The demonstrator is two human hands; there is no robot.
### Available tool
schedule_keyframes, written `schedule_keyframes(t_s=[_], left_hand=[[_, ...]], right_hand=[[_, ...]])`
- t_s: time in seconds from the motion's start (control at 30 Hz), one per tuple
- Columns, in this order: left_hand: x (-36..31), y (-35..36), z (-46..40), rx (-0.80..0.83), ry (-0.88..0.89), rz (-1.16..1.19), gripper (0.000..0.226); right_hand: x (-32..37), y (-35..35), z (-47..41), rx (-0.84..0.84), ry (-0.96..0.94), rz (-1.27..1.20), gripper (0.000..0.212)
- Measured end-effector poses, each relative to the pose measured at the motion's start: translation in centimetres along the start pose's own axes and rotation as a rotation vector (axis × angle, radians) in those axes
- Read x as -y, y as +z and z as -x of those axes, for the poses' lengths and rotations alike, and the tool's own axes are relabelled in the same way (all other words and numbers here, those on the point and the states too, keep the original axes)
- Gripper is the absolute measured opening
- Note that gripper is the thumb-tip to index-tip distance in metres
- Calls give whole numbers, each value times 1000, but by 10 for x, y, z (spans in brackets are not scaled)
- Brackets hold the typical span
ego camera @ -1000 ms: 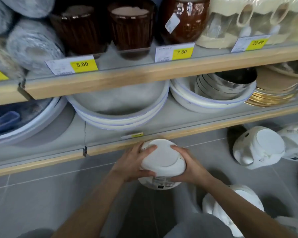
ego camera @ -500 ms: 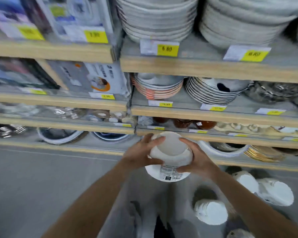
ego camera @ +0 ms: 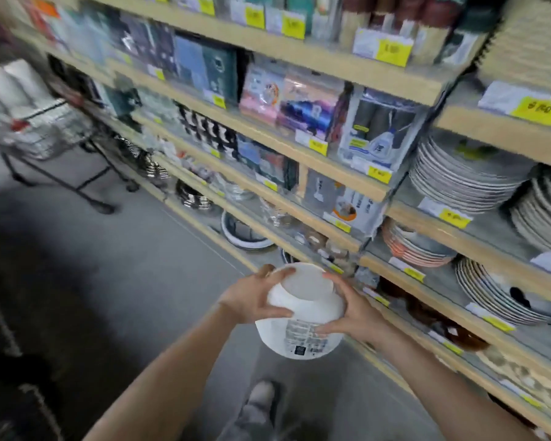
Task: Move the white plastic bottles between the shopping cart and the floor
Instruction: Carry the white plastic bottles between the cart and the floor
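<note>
I hold one white plastic bottle (ego camera: 303,310) in front of me, its flat bottom turned up toward the camera and its printed label facing me. My left hand (ego camera: 252,297) grips its left side and my right hand (ego camera: 350,310) grips its right side. The wire shopping cart (ego camera: 45,132) stands far off at the upper left, with several white bottles (ego camera: 10,87) stacked in its basket. No bottle on the floor is in view.
Wooden store shelves (ego camera: 331,183) run along the right, packed with stacked plates (ego camera: 458,176), boxed goods and yellow price tags. Grey tiled floor (ego camera: 115,281) stretches between me and the cart. My shoe (ego camera: 258,396) shows below the bottle.
The view has risen from the floor and swung left, so the bottles on the floor have left the frame and the cart has come into sight. Both hands have kept their grip on the bottle.
</note>
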State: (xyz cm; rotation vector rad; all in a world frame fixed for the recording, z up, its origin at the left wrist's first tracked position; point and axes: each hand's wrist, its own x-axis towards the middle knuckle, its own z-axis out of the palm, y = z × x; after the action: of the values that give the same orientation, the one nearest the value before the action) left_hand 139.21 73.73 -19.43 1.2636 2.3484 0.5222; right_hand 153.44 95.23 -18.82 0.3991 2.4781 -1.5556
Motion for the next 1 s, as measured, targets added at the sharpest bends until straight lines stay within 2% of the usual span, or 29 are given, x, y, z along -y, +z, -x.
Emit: schedule_keyframes(t_s=[0.17,0.33,0.47,0.7,1.0], left_hand=[[60,-35,69,-148,-192,29,90],[135,-82,121,-269,-318,3,95],[211,-126,162,-353,-395,-54,95],[337,-214,218,-389,-511,-70,87],[486,-299,198,-468,-638,6,90]], right_hand=[[62,55,-59,228,-51,-21,97],[133,119,-133,382,-141,55,101],[197,183,-201,447,-194,97,101],[306,285,-306,555,-219,96,91],[402,349,-477,655,-292,215,97]])
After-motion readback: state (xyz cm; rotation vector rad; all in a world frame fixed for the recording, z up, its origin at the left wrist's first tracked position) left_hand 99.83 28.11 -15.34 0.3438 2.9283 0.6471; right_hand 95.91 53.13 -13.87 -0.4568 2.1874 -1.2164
